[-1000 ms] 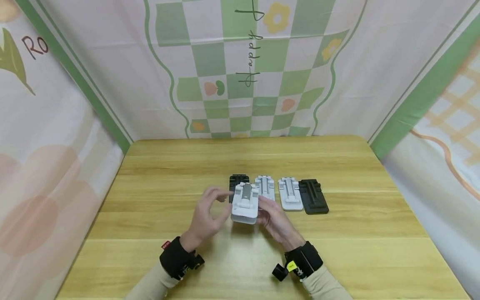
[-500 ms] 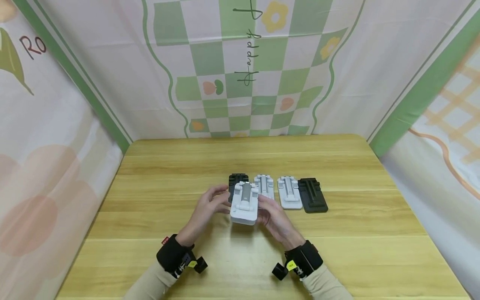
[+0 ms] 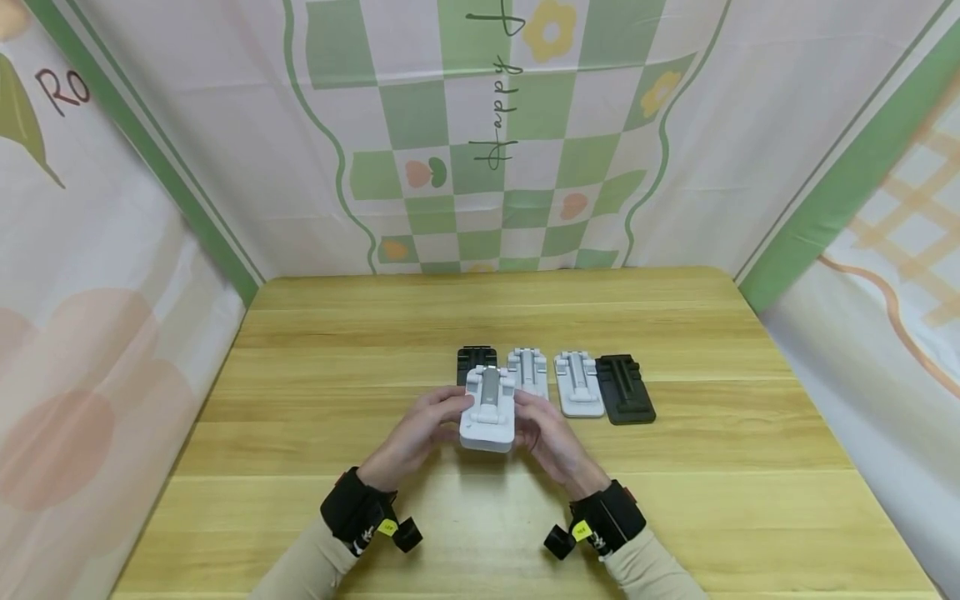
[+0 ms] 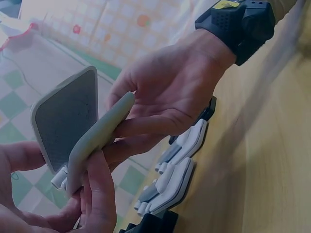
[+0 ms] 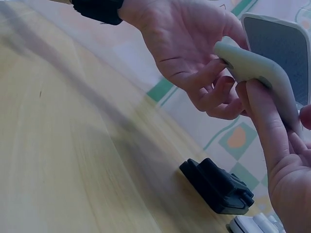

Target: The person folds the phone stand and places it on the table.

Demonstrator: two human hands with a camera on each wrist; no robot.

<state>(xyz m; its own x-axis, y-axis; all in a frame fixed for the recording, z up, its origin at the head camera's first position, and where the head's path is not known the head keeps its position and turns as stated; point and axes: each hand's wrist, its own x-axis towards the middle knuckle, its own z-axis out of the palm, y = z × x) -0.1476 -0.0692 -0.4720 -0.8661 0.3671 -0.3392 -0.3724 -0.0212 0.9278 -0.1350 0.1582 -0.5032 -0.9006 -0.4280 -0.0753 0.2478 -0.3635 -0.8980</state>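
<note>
A white folding phone stand (image 3: pixel 487 421) is held above the table between both hands. From the wrist views it is partly unfolded, its plate with a dark grey pad (image 4: pixel 70 119) angled away from the thicker base (image 4: pixel 97 133). My left hand (image 3: pixel 416 435) grips the stand's left side, thumb and fingers on it. On the right side, my right hand (image 3: pixel 553 437) holds it too, fingers against the base. Behind it lie a black stand (image 3: pixel 477 357), partly hidden, two white stands (image 3: pixel 531 372) (image 3: pixel 579 385) and another black stand (image 3: pixel 627 390), all folded flat.
The wooden table (image 3: pixel 337 333) runs back to a patterned cloth backdrop (image 3: pixel 480 167), with cloth hanging at both sides. Each wrist wears a black strap (image 3: pixel 609 517) with a small camera.
My left hand, at first apart from the stand with fingers spread, has come in and taken hold of its left side. The right hand keeps its grip; the stand tilts slightly.
</note>
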